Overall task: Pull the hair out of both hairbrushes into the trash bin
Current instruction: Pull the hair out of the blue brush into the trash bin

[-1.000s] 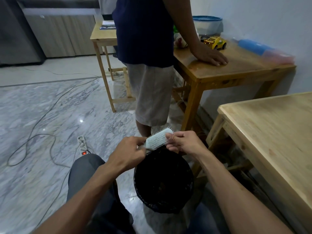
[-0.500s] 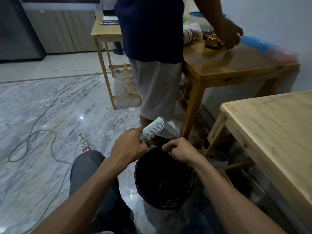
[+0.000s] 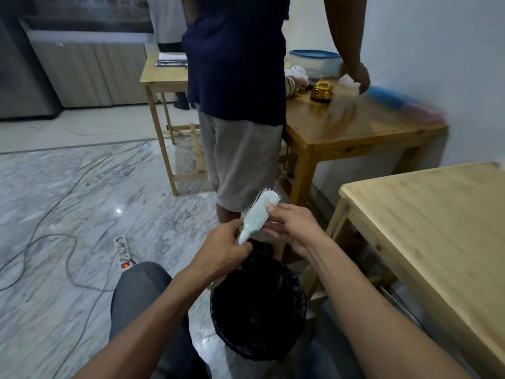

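A pale mint hairbrush with white bristles is held tilted above a round black trash bin that stands on the floor between my knees. My left hand grips the brush by its handle. My right hand reaches across to the brush head, its fingertips touching the bristle pad near the top. I cannot make out any hair on the bristles. Only this one brush is in view.
A person in a dark shirt and grey shorts stands just beyond the bin, hand over a brown table holding a yellow toy car. A light wooden table is at my right. Cables and a power strip lie on the marble floor.
My right hand rose from the bin's rim back to the brush head. The brush tipped more upright and lifted a little. The standing person's hand shifted along the brown table.
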